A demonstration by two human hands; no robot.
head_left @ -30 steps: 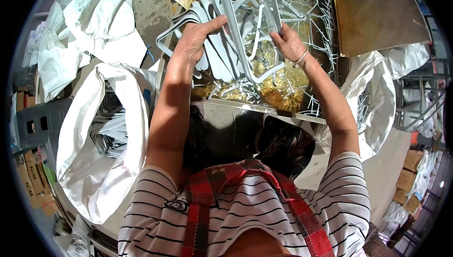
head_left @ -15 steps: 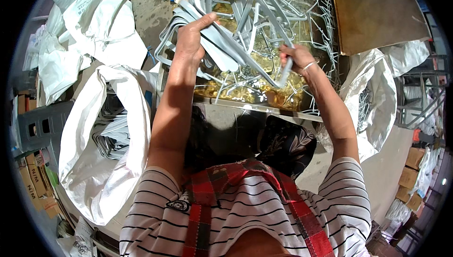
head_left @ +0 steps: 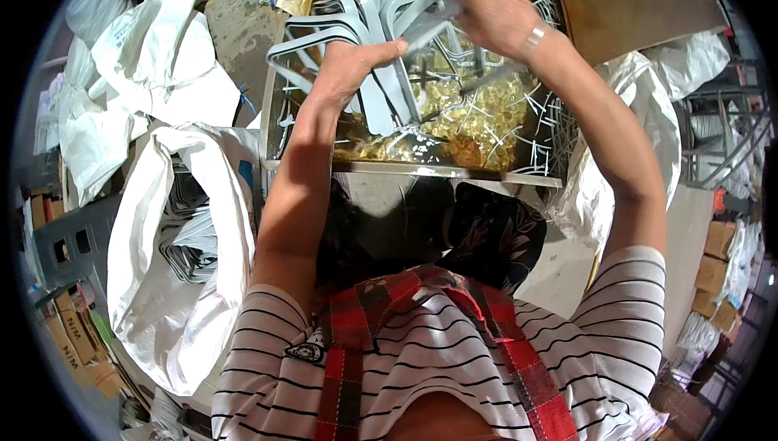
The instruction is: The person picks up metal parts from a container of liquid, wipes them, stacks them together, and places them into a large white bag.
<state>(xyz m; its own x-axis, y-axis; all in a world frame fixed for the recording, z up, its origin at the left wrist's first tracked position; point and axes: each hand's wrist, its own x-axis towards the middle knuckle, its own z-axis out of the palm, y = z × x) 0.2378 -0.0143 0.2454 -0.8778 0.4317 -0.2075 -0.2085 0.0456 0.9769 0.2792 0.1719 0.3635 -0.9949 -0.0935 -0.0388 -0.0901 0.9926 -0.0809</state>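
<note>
My left hand (head_left: 344, 67) is closed around a bundle of flat grey rectangular frames (head_left: 392, 91), thumb across the top. The frames fan out above and left of the hand, over a shallow tray (head_left: 421, 170) of yellowish liquid. My right hand (head_left: 496, 16) is raised at the tray's far side, its fingers closed on one grey frame (head_left: 436, 26) that overlaps the bundle. That frame is smeared by motion. Thin pale wire-like pieces (head_left: 523, 121) lie scattered in the liquid, heaped along the tray's right and far sides.
A white sack (head_left: 134, 279) at the left holds a stack of grey frames (head_left: 190, 242). More white sacks (head_left: 174, 52) lie farther left, and another (head_left: 636, 129) stands right of the tray. A brown board (head_left: 632, 4) leans at the far right. Cardboard boxes (head_left: 717, 275) line the right edge.
My right hand has moved up and away from the tray's right side, turning over with a frame. The left hand's bundle is more upright and fanned.
</note>
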